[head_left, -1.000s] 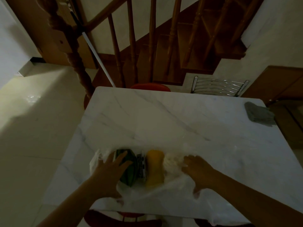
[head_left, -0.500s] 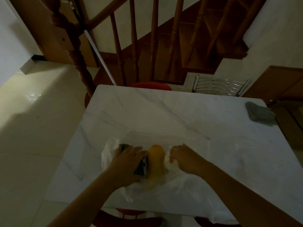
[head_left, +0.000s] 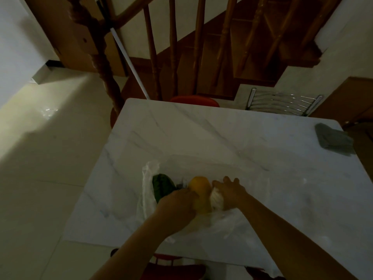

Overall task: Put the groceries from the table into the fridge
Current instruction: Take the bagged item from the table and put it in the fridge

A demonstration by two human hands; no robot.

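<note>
Three groceries lie in a row on a thin clear plastic bag near the front of the white marble table: a dark green vegetable, a yellow fruit and a white bundle. My left hand grips the yellow fruit from its left side, fingers curled against it. My right hand lies over the white bundle and holds it, right beside the fruit. A small dark item between the green vegetable and the fruit is mostly hidden.
A grey cloth lies at the table's far right corner. A metal chair back and a red seat stand behind the table, and another red seat below its front edge. Wooden stair railings rise beyond. Pale tiled floor stretches to the left.
Both hands have closed in toward the middle. My left hand left the green vegetable and now grips the yellow fruit. My right hand slid left onto the white bundle.
</note>
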